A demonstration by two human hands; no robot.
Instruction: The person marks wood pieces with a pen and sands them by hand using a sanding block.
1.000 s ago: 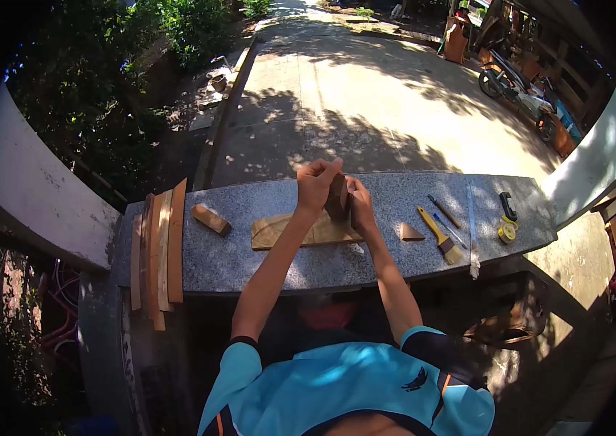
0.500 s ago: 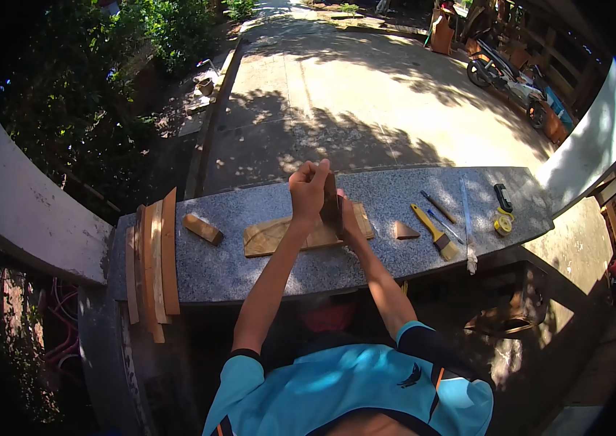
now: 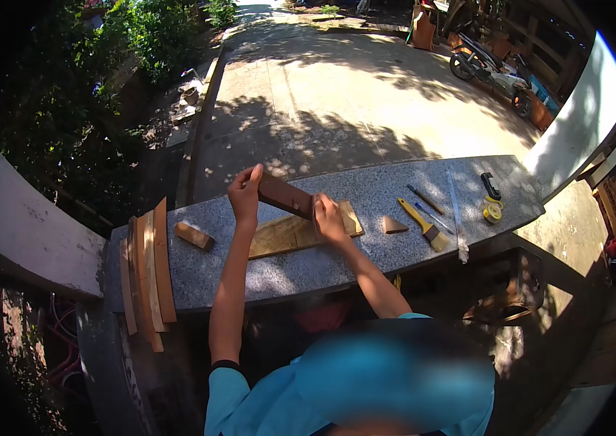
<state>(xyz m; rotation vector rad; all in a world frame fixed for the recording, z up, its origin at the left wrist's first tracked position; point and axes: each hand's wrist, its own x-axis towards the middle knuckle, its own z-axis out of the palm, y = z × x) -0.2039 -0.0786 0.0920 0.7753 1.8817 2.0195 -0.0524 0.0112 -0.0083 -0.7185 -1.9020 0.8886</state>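
Observation:
Between my two hands is a dark brown wooden block [image 3: 283, 194], raised over the counter and slanting down to the right. My left hand [image 3: 244, 195] grips its upper left end, with the thumb on top. Closed around the lower right end are the fingers of my right hand [image 3: 329, 219]. Beneath them a pale, long wooden board [image 3: 286, 237] lies flat on the grey speckled stone counter [image 3: 206, 280]. To its left is a small wooden block [image 3: 194, 236]; a wooden wedge [image 3: 393, 225] lies to the right.
Several curved wood strips [image 3: 149, 272] overhang the counter's left end. On the right lie a paintbrush [image 3: 422, 224], a chisel-like tool [image 3: 421, 198], a blue pen [image 3: 435, 216], a ruler [image 3: 456, 203], a yellow tape measure [image 3: 492, 211] and a black tool [image 3: 491, 186]. A motorbike [image 3: 493, 73] stands beyond.
The brown block has swung from nearly upright and edge-on to a slant showing its broad face. My left hand has moved left, away from my right hand. The whole view has shifted slightly.

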